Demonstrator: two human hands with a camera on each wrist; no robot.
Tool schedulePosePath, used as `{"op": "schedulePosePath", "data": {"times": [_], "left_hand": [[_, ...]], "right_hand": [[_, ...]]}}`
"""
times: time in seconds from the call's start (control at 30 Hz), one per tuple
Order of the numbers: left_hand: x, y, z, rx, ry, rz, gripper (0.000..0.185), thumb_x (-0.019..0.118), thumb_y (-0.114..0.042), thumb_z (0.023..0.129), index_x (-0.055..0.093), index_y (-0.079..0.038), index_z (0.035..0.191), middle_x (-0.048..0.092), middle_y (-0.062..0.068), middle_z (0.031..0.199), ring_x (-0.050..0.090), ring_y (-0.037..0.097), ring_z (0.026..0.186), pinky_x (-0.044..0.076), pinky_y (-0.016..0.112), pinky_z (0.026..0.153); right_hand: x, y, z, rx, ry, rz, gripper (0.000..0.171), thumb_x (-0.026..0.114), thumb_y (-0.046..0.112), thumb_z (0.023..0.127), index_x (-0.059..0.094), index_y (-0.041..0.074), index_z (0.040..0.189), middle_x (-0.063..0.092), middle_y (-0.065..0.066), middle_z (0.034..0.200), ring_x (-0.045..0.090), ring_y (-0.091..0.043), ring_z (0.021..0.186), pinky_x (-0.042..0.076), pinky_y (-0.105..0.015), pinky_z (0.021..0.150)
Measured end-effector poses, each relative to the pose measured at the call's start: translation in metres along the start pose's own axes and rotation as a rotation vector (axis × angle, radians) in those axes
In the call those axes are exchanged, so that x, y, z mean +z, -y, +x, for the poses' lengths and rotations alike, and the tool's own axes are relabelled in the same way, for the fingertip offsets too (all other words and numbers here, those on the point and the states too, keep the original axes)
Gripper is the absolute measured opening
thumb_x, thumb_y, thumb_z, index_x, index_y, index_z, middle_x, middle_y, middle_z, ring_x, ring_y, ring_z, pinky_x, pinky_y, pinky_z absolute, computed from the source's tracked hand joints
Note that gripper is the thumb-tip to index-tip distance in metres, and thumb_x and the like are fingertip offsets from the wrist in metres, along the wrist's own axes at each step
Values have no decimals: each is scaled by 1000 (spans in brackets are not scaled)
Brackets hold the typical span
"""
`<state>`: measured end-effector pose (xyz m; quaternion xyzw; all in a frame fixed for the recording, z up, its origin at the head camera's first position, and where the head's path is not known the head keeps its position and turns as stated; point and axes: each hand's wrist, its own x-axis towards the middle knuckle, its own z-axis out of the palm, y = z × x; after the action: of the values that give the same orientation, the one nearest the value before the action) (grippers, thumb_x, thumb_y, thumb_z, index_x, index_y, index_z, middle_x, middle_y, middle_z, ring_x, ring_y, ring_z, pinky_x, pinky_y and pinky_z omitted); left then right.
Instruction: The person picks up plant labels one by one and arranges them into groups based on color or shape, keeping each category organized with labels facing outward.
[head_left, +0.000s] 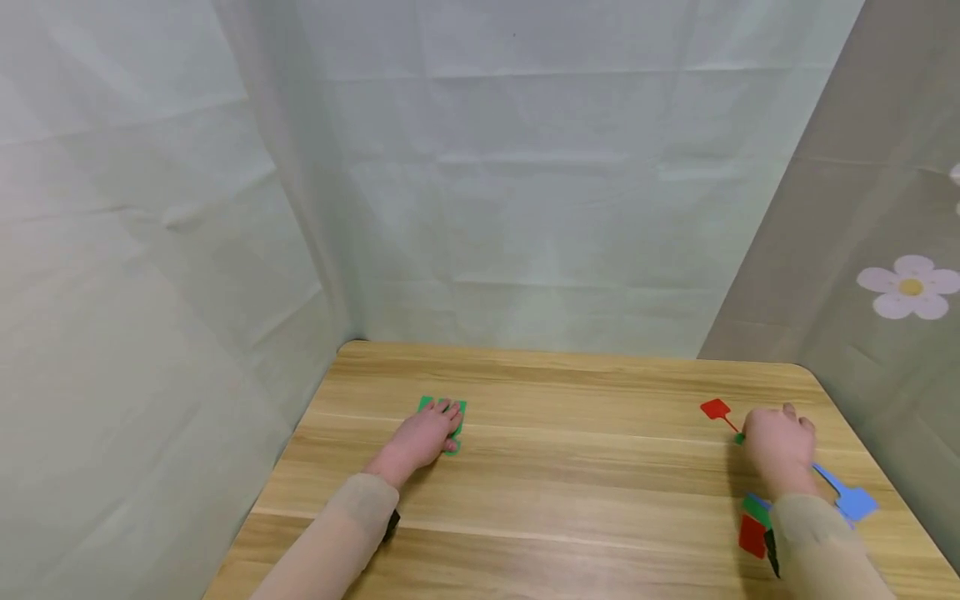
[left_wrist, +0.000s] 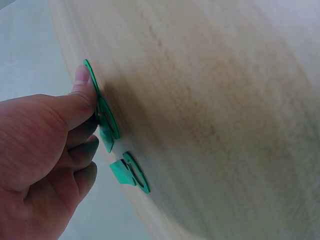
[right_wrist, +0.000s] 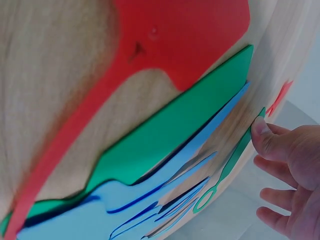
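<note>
My left hand (head_left: 422,437) rests at the table's far left over flat green plastic tags (left_wrist: 121,172), its fingers fairly straight. In the left wrist view, its thumb lies against a ring-ended green tag (left_wrist: 108,119); the index finger is hidden. At the right, my right hand (head_left: 778,437) pinches the end of a slim green tag (right_wrist: 234,157) with a ring at its other end. The remaining fingers are spread apart. Just beyond that hand lies a red tag (head_left: 715,408) with a thin stem.
Beside and under the right forearm lie a blue tag (head_left: 855,502), a green one (head_left: 756,510) and a red one (head_left: 752,536), some overlapping. The wooden table (head_left: 570,492) is bordered by pale cloth (head_left: 525,208) at the back and sides.
</note>
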<state>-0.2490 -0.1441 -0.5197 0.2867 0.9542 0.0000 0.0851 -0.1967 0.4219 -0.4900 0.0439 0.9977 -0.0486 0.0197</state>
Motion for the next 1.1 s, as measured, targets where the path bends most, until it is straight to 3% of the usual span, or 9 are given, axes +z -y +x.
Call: {"op": "schedulePosePath", "data": {"times": [0.23,0.63,0.9,1.1], "left_hand": [[-1,1,3,-22,10,22,54,65,-22,107,54,-5,157,48,13,164,41,33,154,30,46,128],[1,3,6,-45,15,-1,56,66,-24,107,53,-5,158,48,13,164,40,33,155,28,47,128],[-3,1,7,-30,3,5,59,66,-29,106,53,-4,158,47,14,165,41,34,154,29,48,128],[-3,-2,13,-21,3,21,59,65,-31,106,53,-5,158,47,13,165,41,33,154,30,47,128]], "right_hand": [[2,2,8,0,4,-35,23,62,-12,90,73,6,80,72,-28,90,48,-60,106,41,-75,87],[6,3,19,13,20,-46,18,64,-11,91,74,3,86,73,-32,99,46,-65,117,43,-75,88],[6,-4,20,7,4,-24,12,70,-3,90,76,6,83,73,-33,101,42,-70,126,43,-75,88],[6,-16,16,20,2,28,10,75,5,89,82,5,96,72,-35,112,35,-72,130,40,-77,90]]}}
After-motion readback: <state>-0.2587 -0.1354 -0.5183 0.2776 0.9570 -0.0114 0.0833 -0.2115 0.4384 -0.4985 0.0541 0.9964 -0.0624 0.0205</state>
